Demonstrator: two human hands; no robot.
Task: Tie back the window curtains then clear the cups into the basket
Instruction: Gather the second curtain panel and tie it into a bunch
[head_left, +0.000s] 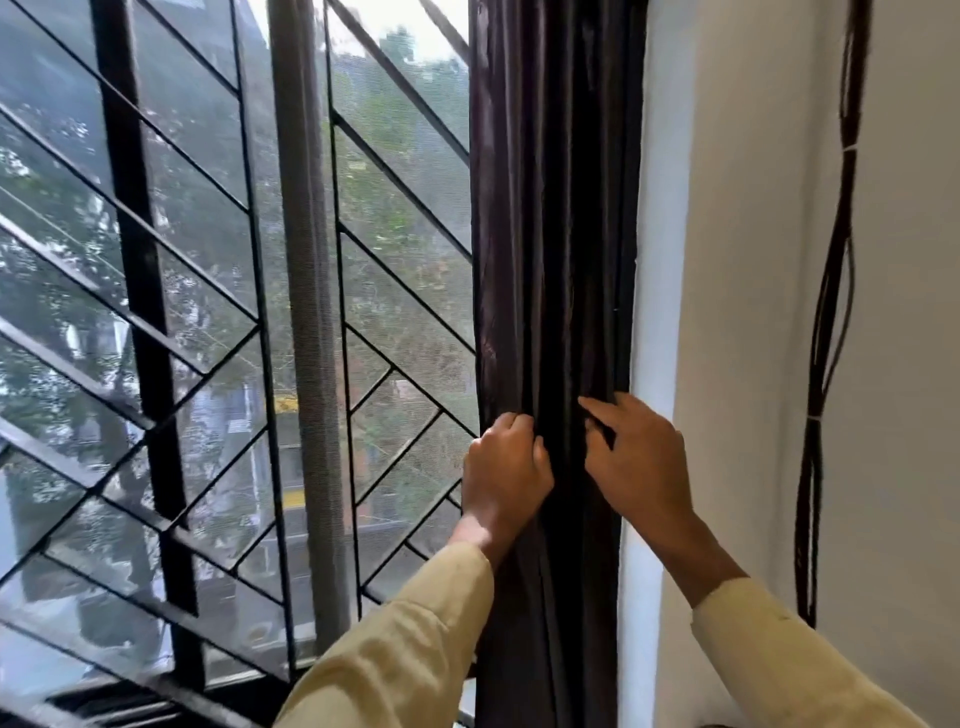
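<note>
head view, at the window. the curtain (550, 249) is dark and hangs gathered into one narrow column at the right edge of the window, tight against the white wall (753, 260). the window grille (140, 291) and the grey mesh screen (405, 322) to its left are uncovered.

left hand (506, 467): closed around the left edge of the bunch, fingers curled into the cloth. i read this as the hold that keeps the folds from spreading across the glass.

right hand (636, 457): on the wall side of the bunch, at about the same height. its fingers (597, 410) reach leftward into the folds. whether they pinch cloth or only press it in, i cannot tell. the two hands bracket the column from both sides, which squeezes it to a waist where a tie would go.

no tie-back, cord or hook shows around the curtain. one may be hidden in the folds or behind the right hand.

judgement: tie-back step under way, not finished. only this one curtain is in view. cups and basket are out of view, so that part looks untouched.

risk: the cloth looks slick, so folds could slide out of a one-hand hold.

also there: dark cables (826, 364) hang down the wall, well apart from the hands. cream sleeves (415, 644) cover both forearms.
</note>
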